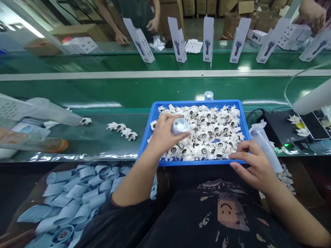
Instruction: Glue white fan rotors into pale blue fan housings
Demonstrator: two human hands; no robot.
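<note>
A blue plastic tray sits on the green conveyor belt, heaped with several white bladed parts with dark round centres. Above its left side, my left hand is shut on a small white cylinder. My right hand lies with its fingers apart at the tray's near right corner, holding nothing I can make out. A translucent white tube stands close beside that hand. Several loose bladed parts lie on the belt left of the tray.
Upright white product boxes line the far belt, with a co-worker's hands beyond them. Another person's hand shows top right. A black device and phone sit right. Pale blue paper sleeves lie heaped lower left.
</note>
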